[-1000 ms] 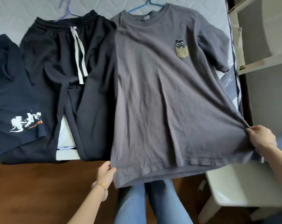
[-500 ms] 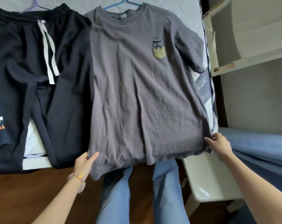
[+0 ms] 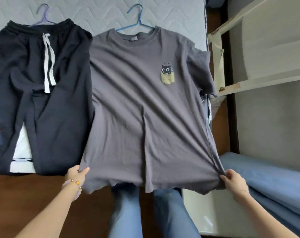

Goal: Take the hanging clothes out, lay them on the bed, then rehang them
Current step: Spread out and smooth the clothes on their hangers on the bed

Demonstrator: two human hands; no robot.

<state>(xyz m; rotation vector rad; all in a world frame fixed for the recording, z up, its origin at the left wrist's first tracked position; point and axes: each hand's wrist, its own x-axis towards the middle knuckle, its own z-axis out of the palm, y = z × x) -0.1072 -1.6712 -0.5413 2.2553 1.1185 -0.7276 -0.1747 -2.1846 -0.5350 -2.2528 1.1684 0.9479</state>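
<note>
Across the bed (image 3: 97, 12) lies a creased grey T-shirt (image 3: 142, 109) — left hand (image 3: 76, 175) and right hand (image 3: 235, 182) pinching its hem corners.

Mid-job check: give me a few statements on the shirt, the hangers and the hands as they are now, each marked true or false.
1. The left hand and the right hand each grip the grey T-shirt near its hem. True.
2. The T-shirt is off its hanger. False: the blue hanger sticks out of its collar.
3. The black trousers lie left of the T-shirt on the bed. True.
4. The trousers' drawstring is red. False: the drawstring is white.
</note>
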